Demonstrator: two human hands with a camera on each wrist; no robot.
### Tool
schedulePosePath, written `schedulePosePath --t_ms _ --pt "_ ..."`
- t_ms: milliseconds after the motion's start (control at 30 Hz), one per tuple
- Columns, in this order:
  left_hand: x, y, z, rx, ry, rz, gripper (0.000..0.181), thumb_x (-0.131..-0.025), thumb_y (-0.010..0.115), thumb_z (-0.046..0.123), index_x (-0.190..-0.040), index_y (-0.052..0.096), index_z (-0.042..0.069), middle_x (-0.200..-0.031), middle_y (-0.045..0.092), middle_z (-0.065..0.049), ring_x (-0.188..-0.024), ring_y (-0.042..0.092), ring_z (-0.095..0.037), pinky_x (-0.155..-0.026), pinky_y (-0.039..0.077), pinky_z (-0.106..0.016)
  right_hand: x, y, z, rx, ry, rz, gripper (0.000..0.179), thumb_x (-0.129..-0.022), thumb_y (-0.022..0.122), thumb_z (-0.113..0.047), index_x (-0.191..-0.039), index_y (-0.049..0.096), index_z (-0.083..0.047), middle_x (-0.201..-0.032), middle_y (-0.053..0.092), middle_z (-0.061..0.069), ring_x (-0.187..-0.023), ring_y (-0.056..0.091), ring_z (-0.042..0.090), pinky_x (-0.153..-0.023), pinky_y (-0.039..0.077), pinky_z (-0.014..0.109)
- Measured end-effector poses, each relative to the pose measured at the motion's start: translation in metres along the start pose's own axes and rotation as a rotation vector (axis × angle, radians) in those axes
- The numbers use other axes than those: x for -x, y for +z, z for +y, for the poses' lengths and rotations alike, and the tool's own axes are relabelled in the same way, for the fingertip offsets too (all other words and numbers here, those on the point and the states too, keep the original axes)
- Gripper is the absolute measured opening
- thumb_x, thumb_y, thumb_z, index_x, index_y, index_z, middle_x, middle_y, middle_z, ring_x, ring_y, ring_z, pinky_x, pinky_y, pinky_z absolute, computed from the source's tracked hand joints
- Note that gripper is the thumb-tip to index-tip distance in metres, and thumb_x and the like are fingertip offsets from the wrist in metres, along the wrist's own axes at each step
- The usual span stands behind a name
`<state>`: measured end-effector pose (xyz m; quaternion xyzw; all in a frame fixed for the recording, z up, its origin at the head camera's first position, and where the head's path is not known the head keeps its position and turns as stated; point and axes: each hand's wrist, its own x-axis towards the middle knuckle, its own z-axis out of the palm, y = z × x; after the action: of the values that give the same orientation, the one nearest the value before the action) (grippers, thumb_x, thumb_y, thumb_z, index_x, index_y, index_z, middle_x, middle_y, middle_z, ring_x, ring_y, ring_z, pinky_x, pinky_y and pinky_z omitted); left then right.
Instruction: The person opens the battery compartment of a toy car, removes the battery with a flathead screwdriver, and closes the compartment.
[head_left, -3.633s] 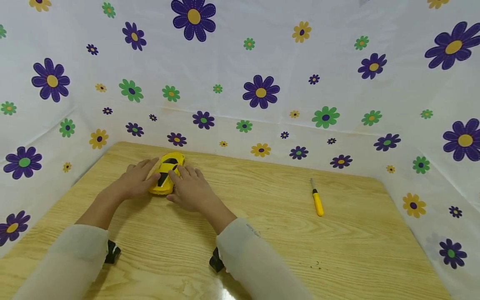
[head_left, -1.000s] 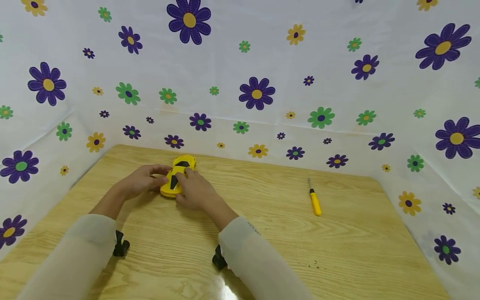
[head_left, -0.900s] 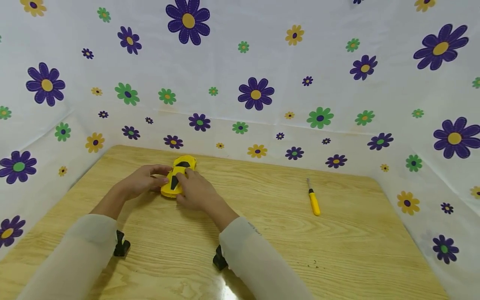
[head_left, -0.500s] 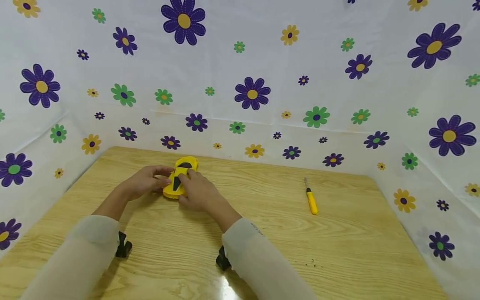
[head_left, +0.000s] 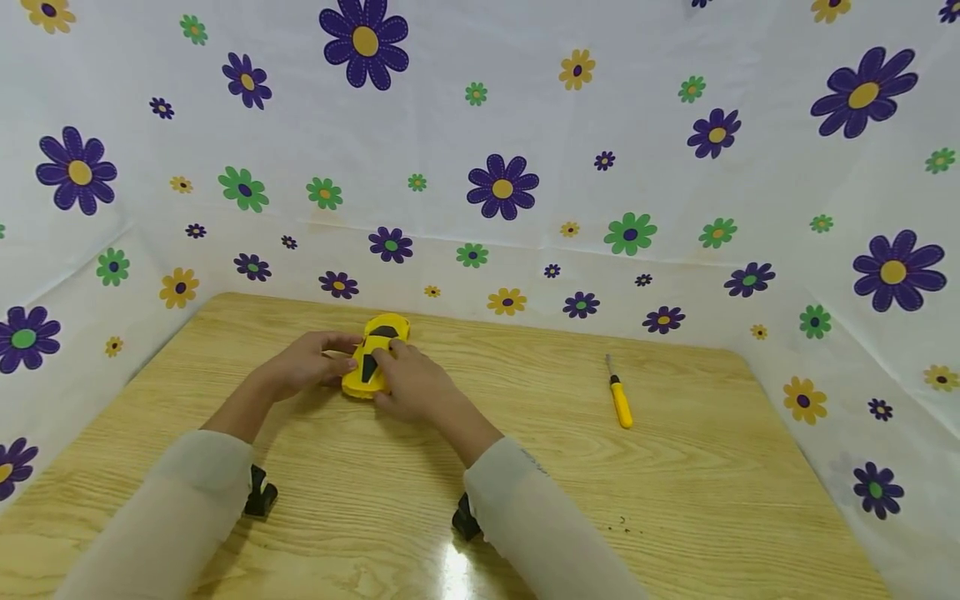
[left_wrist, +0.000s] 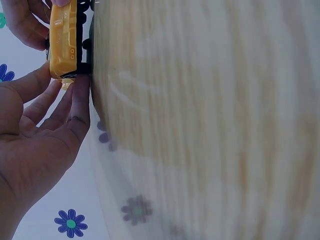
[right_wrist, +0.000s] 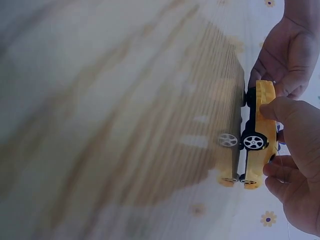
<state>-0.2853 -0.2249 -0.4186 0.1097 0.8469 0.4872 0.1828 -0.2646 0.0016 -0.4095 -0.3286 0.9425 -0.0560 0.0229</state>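
Observation:
A yellow toy car with black windows stands on the wooden table near its back left part. From the left, my left hand holds the car's side with thumb and bent fingers. My right hand grips the opposite side, thumb low near the rear and fingertips over the roof. In the left wrist view the car shows its end, with the left hand against it. The right wrist view has the car side-on, silver-spoked wheels at the tabletop, the right thumb pressing its body.
A screwdriver with a yellow handle lies on the right half of the table. Small dark specks sit near the front right. A white flower-printed sheet encloses the back and sides. Black wrist devices hang under both sleeves.
The toy car and both hands have shifted right along the table. My left hand has gone from lying over the car's edge to holding its side. The head view has turned slightly right.

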Motion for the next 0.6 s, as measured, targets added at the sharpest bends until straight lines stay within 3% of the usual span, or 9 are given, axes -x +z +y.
schedulePosePath --t_ms 600 --pt "-0.012 0.023 0.012 0.035 0.011 -0.009 0.054 -0.104 0.059 0.014 -0.154 0.042 0.002 -0.152 0.043 -0.024 -0.134 0.052 -0.04 -0.104 0.053 -0.044 0.02 -0.01 0.02 -0.003 0.0 -0.035 0.065 -0.1 0.065 -0.036 -0.155 0.042 -0.01 -0.156 0.041 0.017 -0.139 0.047 0.026 -0.115 0.042 0.037"
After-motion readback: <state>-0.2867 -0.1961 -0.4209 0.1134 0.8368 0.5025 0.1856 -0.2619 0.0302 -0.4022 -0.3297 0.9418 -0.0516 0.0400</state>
